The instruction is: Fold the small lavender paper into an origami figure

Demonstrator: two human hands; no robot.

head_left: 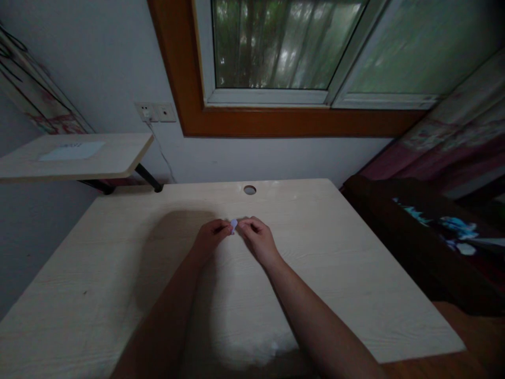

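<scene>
Near the far middle of the pale wooden desk [323, 252], my two hands are close together over the surface. My left hand [211, 235] is closed in a pinch on a small, pale lilac, rounded piece [234, 225]; its exact kind is too small to make out. Just to the right of that piece, my right hand [258, 237] has its thumb and fingertips pressed together. Its fingertips are beside the piece, and I cannot tell whether anything thin is between them.
A round cable hole [250, 190] lies beyond my hands. At the left a raised shelf [122, 152] on black legs bears a sheet of paper [73, 151]. A plug with a cord sits in the wall socket [155, 112]. A window and dark furniture [418, 247] stand beyond the desk.
</scene>
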